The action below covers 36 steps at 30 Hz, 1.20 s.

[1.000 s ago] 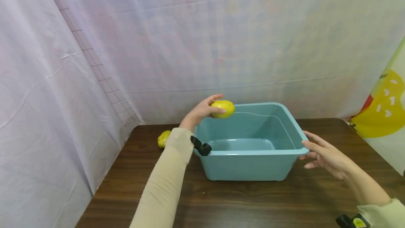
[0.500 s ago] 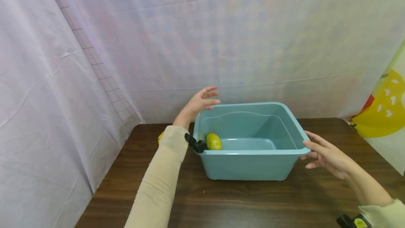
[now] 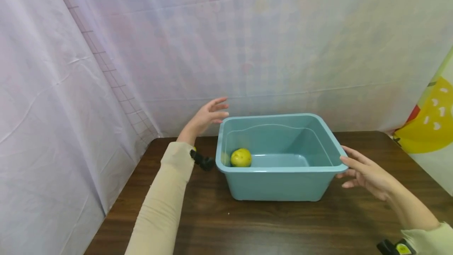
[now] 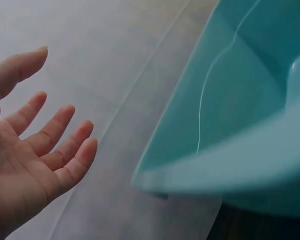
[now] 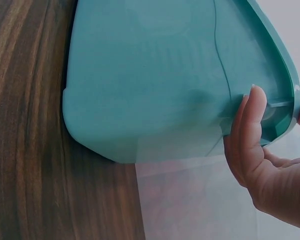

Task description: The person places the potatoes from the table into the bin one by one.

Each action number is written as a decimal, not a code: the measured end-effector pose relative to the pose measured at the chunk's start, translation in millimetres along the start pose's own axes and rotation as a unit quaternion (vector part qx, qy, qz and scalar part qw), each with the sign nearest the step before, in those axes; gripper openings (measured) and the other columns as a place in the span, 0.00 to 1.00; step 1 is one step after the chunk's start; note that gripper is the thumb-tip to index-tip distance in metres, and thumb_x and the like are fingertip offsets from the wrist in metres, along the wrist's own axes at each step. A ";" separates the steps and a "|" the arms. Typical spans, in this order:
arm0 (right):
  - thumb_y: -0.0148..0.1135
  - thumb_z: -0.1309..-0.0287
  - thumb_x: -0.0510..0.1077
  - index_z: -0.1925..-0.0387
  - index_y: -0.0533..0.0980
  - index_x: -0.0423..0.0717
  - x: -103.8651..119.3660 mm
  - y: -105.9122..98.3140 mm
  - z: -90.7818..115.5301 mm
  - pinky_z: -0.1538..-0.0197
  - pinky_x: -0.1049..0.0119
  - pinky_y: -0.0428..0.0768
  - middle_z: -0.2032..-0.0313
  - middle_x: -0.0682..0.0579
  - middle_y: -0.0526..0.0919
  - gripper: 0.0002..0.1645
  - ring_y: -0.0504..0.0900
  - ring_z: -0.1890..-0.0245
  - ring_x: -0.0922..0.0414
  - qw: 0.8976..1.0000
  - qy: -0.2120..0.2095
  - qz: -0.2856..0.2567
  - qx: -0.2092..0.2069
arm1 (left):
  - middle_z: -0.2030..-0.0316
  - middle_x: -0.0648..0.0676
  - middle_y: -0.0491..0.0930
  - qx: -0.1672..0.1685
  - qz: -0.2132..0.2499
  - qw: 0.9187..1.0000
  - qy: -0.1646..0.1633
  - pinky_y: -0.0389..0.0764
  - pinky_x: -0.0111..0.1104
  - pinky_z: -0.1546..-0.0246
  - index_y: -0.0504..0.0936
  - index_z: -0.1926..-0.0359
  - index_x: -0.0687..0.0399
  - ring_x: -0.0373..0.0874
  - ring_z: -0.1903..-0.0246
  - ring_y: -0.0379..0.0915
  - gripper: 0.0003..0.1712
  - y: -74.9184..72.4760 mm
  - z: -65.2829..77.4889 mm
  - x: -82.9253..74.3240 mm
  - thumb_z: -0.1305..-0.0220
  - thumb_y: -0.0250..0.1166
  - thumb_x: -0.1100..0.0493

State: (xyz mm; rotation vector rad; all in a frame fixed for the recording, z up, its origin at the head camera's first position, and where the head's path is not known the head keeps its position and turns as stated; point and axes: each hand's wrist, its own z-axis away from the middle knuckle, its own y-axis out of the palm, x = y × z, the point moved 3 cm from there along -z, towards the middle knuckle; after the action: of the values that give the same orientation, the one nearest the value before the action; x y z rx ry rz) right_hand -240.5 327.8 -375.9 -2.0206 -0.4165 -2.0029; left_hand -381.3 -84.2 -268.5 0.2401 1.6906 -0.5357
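A blue-green plastic basin (image 3: 276, 184) stands on the table. Inside it, by the left wall, lies a yellow rounded thing (image 3: 241, 157) with small dark specks, like a potato. My left hand (image 3: 209, 114) is raised just off the basin's far left corner, its fingers loosely spread with nothing in them; the left wrist view shows the bare palm (image 4: 27, 167). Only a sliver of a second yellow thing (image 3: 195, 149) shows beyond my left forearm, the rest hidden. At the right side my right hand (image 3: 368, 176) grips the basin's rim, thumb over it and fingers underneath.
The dark wood-grain table (image 3: 276, 227) has rounded far corners. Pale curtains (image 3: 265, 50) hang close behind it and along the left. A yellow printed picture (image 3: 424, 129) is on the right wall.
My left hand has let go of the yellow thing, which now lies in the basin after rolling slightly. The hand has since drawn leftward, out of the basin. The right hand keeps its grip.
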 end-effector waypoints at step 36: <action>0.35 0.30 0.42 0.42 0.57 0.70 0.0 -1.4 4.7 0.66 0.60 0.81 0.62 0.56 0.80 0.21 0.81 0.64 0.58 1.000 -0.001 -0.008 0.003 | 0.33 0.61 0.54 -0.087 -0.062 0.992 -0.070 0.56 0.50 0.38 0.53 0.31 0.51 0.56 0.37 0.55 0.36 -69.8 56.6 82.9 0.37 0.58 0.57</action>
State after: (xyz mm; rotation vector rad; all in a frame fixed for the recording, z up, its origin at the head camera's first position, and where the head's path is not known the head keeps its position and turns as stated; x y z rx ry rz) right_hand -236.7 330.9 -376.0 -2.0225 -0.4417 -2.0060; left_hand -379.2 -183.2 -340.2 -0.0277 1.6107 -0.4816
